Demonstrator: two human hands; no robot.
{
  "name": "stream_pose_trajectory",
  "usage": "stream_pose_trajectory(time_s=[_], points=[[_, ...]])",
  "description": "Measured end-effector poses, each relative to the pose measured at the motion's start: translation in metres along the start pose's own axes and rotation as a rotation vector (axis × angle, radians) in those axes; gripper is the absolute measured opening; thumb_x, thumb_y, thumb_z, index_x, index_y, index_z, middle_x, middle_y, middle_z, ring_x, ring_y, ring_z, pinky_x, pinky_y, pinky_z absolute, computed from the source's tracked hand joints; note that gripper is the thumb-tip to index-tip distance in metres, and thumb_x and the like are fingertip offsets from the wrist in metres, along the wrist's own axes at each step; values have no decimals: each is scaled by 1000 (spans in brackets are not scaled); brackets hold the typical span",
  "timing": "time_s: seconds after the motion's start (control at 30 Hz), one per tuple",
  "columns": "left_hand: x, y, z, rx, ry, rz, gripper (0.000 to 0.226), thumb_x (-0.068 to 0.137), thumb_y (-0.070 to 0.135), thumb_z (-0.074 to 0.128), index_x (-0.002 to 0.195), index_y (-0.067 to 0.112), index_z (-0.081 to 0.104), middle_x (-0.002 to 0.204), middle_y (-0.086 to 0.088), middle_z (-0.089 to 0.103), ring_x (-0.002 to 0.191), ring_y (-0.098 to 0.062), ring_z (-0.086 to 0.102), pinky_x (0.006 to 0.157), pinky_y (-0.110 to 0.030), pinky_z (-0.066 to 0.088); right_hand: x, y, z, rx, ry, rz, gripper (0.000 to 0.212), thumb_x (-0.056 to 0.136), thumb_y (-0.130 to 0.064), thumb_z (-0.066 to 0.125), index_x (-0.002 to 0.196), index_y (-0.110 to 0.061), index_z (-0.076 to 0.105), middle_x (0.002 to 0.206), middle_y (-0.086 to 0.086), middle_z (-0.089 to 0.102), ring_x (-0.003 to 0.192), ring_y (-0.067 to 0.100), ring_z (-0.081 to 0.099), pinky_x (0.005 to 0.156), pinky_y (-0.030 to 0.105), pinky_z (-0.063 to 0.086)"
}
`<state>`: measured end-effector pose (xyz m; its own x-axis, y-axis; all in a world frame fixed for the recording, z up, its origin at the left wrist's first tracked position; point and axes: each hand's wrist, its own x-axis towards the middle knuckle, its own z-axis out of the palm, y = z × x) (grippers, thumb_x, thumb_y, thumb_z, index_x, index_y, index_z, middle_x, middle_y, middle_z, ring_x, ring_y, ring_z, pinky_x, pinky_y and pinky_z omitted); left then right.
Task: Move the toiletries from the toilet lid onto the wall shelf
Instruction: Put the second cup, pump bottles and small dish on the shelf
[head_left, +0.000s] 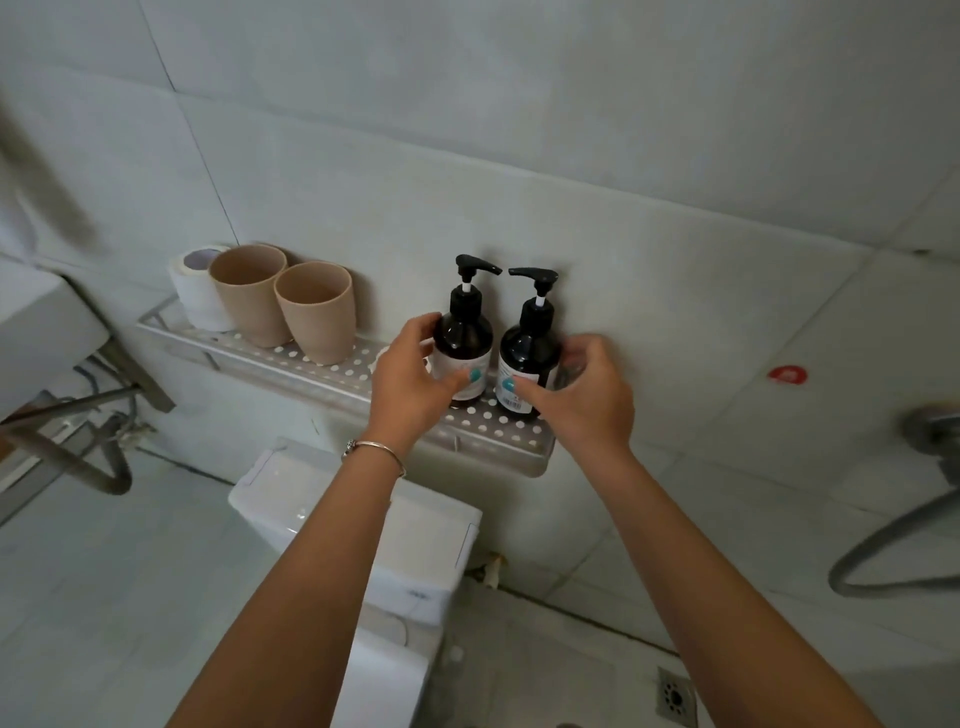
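Two dark pump bottles stand upright side by side on the perforated white wall shelf (291, 364). My left hand (410, 379) wraps around the left pump bottle (465, 332). My right hand (582, 395) wraps around the right pump bottle (530, 348). Both bottles rest on the shelf's right end. Further left on the shelf stand two beige cups (311, 312) and a toilet paper roll (195, 291). The white toilet tank (426, 535) sits below the shelf, its lid partly hidden by my left forearm.
A sink (36, 322) with pipes and a hose is at the left. A shower hose (893, 551) hangs at the right, with a red sticker (787, 374) on the wall. A floor drain (675, 696) lies at the bottom right.
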<state>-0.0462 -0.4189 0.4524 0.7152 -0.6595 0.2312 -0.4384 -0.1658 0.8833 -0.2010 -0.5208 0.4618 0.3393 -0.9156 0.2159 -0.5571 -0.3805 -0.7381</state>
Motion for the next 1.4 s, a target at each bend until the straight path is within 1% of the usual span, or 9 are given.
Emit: stream_pose_trajectory(time_s=[0.3,0.5,0.6,0.7,0.83,1.07,1.2,1.3,1.4], points=[[8,-7,-6,-55,-99,39,69,74,9,78,134,21,46,132,2,45,111,-15,55,96,-34,49,-6,-7,-2,-75,-15,-14,65,54,-55,82,109,-37,52,107,-14,64,99,13,60,87,40,49],[18,-7,-13,-55,-213,44,67,77,2,75,134,21,46,128,1,47,113,-16,55,91,-23,44,-9,-10,2,-51,41,-14,51,62,-54,77,105,-38,56,97,-16,64,89,12,61,82,41,51],[23,-8,-15,4,-251,66,71,77,10,76,137,24,42,131,1,47,110,-13,52,92,-29,45,-9,-10,2,-70,20,-35,53,64,-54,75,110,-37,54,102,-16,63,95,14,62,85,41,50],[24,-9,-9,22,-215,93,77,68,22,84,133,25,44,123,4,48,108,-11,50,92,-28,45,-8,-16,6,-46,17,28,67,51,-62,80,105,-37,49,103,-17,61,96,11,60,87,40,48],[25,-9,-3,13,-137,68,72,66,22,85,127,27,47,116,3,48,97,-13,55,87,-28,48,-10,-18,11,-43,67,71,63,49,-60,82,94,-35,45,94,-13,60,89,15,60,85,44,49],[33,-12,-17,-80,-358,46,69,76,14,78,134,26,41,121,6,51,113,-21,55,93,-34,48,-13,-10,14,-11,88,19,71,53,-55,80,113,-37,45,112,-16,62,103,12,61,89,45,50],[28,-11,-13,10,-216,19,85,61,32,88,129,16,40,123,2,50,105,-13,54,88,-28,47,-14,-18,19,-14,128,74,81,43,-62,84,109,-35,45,109,-16,61,99,12,60,86,45,51],[26,-11,-9,78,-131,10,71,58,35,89,113,15,48,111,3,57,97,-14,57,84,-29,48,-12,-16,21,-20,153,88,77,47,-56,85,110,-32,47,107,-14,62,99,13,61,89,45,50],[31,-13,-11,64,-194,20,61,67,26,85,116,14,51,115,1,61,104,-16,58,92,-34,48,-13,-9,20,-9,120,58,67,54,-52,80,109,-34,48,108,-11,62,99,16,60,88,45,50]])
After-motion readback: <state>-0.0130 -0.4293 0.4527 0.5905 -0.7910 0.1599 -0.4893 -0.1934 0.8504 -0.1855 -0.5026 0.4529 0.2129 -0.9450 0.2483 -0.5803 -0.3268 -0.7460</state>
